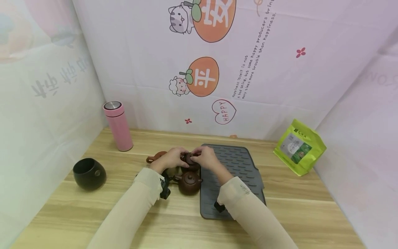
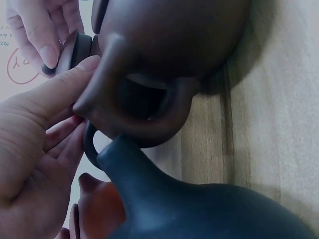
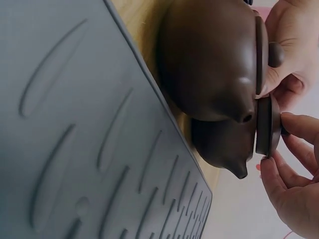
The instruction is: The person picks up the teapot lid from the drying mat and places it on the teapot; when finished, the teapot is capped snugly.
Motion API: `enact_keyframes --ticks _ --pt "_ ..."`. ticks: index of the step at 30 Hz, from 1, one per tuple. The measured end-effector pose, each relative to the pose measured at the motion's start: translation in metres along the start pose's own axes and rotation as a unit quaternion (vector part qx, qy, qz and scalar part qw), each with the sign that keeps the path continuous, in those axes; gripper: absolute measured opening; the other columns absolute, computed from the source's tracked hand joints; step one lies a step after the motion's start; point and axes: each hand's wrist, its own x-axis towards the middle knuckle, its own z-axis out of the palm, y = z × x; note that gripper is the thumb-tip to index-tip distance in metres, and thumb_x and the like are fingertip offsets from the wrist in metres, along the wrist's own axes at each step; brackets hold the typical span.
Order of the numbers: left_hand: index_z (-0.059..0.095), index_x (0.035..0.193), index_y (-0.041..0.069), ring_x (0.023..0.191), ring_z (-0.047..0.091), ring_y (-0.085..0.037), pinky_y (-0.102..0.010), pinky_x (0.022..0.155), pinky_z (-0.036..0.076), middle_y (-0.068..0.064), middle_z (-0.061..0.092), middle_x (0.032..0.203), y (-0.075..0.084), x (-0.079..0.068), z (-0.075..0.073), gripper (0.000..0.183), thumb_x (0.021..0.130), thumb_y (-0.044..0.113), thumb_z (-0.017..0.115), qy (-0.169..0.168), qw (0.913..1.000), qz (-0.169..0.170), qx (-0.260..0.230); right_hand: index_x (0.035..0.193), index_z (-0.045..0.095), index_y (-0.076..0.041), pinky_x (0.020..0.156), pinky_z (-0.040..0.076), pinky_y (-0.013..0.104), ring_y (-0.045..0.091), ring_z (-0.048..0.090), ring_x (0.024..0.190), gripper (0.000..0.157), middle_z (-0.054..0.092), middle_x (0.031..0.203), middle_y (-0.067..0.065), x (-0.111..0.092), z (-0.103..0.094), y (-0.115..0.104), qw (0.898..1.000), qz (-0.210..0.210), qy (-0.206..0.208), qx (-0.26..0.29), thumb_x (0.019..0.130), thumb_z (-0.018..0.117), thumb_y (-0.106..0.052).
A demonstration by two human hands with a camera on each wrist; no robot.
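Note:
In the head view, both hands meet over a dark brown teapot (image 1: 194, 167) in the middle of the table. My right hand (image 1: 205, 158) pinches its round lid (image 3: 269, 127), which is tipped at the opening with a gap to the rim. My left hand (image 1: 172, 158) grips the same teapot at its left side, thumb near the lid; the exact hold is hidden behind another handle. Just in front stands a second brown teapot (image 1: 189, 183) with its lid on. A dark bluish teapot (image 2: 199, 209) and a reddish-orange teapot (image 2: 102, 209) are close to my left hand.
A grey ridged drying mat (image 1: 230, 162) lies right of the teapots, under my right forearm. On the left stand a black cup (image 1: 89, 174) and a pink bottle (image 1: 119, 128). A green pouch (image 1: 299, 148) stands at the back right, near the fabric wall.

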Motion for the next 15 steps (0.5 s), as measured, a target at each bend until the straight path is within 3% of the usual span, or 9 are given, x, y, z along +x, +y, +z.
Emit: enact_keyframes --ticks 15 --pt "0.060 0.127 -0.004 0.110 0.059 -0.028 -0.037 0.090 0.050 -0.015 0.061 0.123 0.0021 0.0016 -0.0040 0.052 0.082 0.011 0.081 -0.004 1.0000 -0.004 0.003 0.104 0.073 -0.009 0.077 0.054 0.038 0.024 0.062 0.096 0.015 0.067 0.102 0.005 0.0010 0.0050 -0.0017 0.999 -0.006 0.002 -0.047 0.091 0.072 -0.016"
